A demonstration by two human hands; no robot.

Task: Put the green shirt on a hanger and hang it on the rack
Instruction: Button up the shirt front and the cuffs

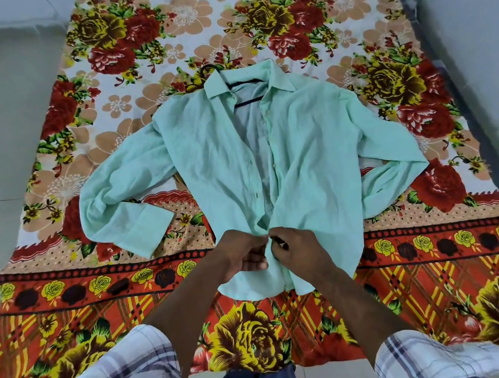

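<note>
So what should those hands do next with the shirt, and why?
Probably finish fastening that lower button: the left hand and right hand pinch the two front edges of the green shirt together there, the front gapes open above, and the hanger already sits inside the collar.

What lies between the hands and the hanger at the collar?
Head view: only the front of the green shirt, edges gaping apart from the left hand and right hand up to the hanger.
</note>
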